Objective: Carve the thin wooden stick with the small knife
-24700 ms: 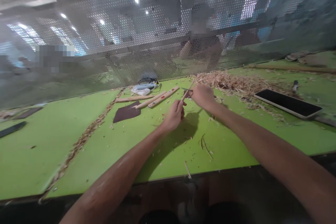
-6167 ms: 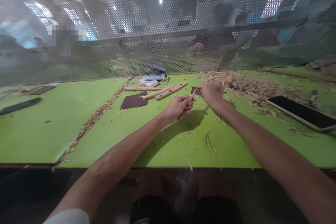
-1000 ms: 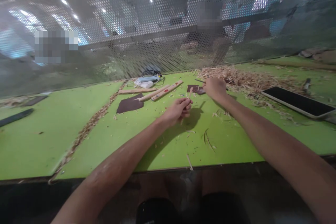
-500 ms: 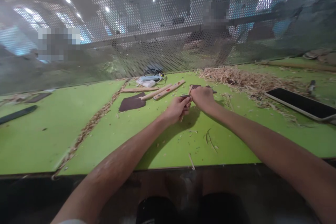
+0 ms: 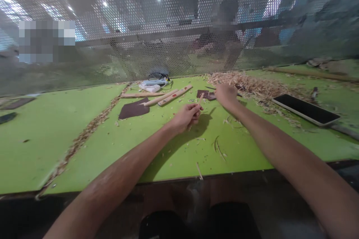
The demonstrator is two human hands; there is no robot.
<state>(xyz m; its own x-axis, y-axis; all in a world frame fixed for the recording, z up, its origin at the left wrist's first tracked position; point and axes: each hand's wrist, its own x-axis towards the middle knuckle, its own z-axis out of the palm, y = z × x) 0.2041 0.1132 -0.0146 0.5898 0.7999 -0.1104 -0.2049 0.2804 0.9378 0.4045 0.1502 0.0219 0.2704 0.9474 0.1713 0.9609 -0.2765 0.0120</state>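
My left hand (image 5: 185, 117) is closed in a pinch on a thin pale wooden stick (image 5: 201, 99), which points up and away from the fingers. To the right and a little farther off, my right hand (image 5: 226, 96) is wrapped round a knife (image 5: 212, 96); its grey blade shows left of the fist and a dark end sticks out on the right. The fingers hide most of the handle. A small dark brown sandpaper piece (image 5: 200, 92) lies beside the blade. The stick and the blade are apart.
Left of my hands lie a larger brown sheet (image 5: 134, 109), wooden strips (image 5: 175, 95) and a white-and-blue bundle with a cable (image 5: 153, 85). A heap of shavings (image 5: 246, 81) and a phone (image 5: 305, 109) are to the right. A perforated screen (image 5: 168, 52) stands behind the green table (image 5: 174, 164).
My right hand has moved right with the knife, away from my left hand. The stick in my left hand now shows clearly. The view has shifted somewhat to the right.
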